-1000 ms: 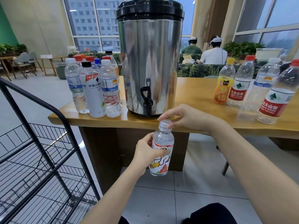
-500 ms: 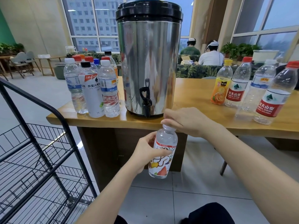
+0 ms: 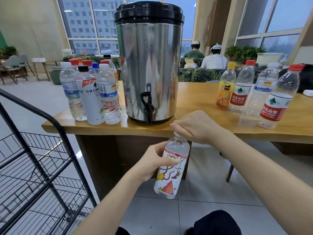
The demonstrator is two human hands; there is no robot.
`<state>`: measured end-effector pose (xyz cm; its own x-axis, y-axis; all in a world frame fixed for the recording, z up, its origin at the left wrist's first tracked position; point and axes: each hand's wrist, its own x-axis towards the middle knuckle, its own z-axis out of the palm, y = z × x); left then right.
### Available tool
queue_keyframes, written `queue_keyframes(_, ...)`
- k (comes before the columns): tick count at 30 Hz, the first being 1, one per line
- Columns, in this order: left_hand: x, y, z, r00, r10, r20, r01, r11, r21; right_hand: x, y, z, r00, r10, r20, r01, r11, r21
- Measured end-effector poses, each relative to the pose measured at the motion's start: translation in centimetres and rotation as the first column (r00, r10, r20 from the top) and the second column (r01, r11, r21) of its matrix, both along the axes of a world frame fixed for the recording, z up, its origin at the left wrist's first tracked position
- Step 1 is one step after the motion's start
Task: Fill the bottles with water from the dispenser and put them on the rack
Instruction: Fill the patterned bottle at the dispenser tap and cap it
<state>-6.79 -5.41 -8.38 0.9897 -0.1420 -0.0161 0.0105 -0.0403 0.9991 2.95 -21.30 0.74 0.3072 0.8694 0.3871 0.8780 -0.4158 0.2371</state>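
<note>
bottle (image 3: 171,170): in the air below the front edge of the surface (image 3: 203,102), neck tilted up-right | left grip (image 3: 152,161): wrapped round its label | right grip (image 3: 194,126): curled over its top, straight along the axis | rack (image 3: 33,167): on the left, nearer the left grip

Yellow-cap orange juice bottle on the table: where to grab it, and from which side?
Wrap the fingers round the orange juice bottle at its labelled mid-body, coming from its left or front. It stands upright, the table on that side is bare, and a red-capped bottle crowds its right.
</note>
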Motion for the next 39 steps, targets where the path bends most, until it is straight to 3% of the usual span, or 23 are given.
queue_keyframes(6, 0.8, -1.8, -0.3, 0.949, 0.262, 0.175, -0.298, 0.926, 0.231, 0.2, 0.3, -1.0, 0.942, -0.331, 0.047, 0.334, 0.940, -0.067)
queue_keyframes(10, 0.6, -1.0, 0.7, 0.993, 0.095, 0.074, -0.103, 0.988, 0.113, -0.3, -0.9, 0.0, 0.961, -0.176, -0.215, 0.172, 0.984, -0.041)
queue_keyframes(14, 0.1, -0.5, 1.2, 0.999, -0.032, 0.010, 0.031, 0.998, 0.052, -0.9, -1.1, 1.0, 0.966, -0.131, -0.223, 0.124, 0.991, -0.046)
queue_keyframes(17, 0.1, -1.2, 0.8, 0.997, 0.060, 0.055, -0.065, 0.994, 0.093, -1.4, -0.5, 0.7, 0.954, -0.256, -0.154, 0.243, 0.965, -0.098)
queue_keyframes(21, 0.3, -2.3, -0.1, 0.969, 0.196, 0.150, -0.219, 0.963, 0.156, -1.5, 0.0, -0.4, 0.914, -0.405, -0.041, 0.403, 0.914, -0.049)
queue_keyframes(28, 0.6, -3.8, -0.3, 0.955, 0.249, 0.160, -0.276, 0.944, 0.179, -1.3, -0.6, -0.8, 0.825, -0.555, -0.108, 0.558, 0.830, -0.009)
queue_keyframes(33, 1.0, -3.8, 0.4, 0.884, 0.295, 0.363, -0.400, 0.879, 0.260, -0.4, -1.7, -0.1, 0.825, -0.521, -0.221, 0.530, 0.848, -0.018)
queue_keyframes(39, 0.8, -2.4, 0.5, 0.947, 0.256, 0.196, -0.277, 0.957, 0.090, -0.9, -0.9, 0.7, 0.942, -0.309, -0.128, 0.318, 0.947, 0.054)
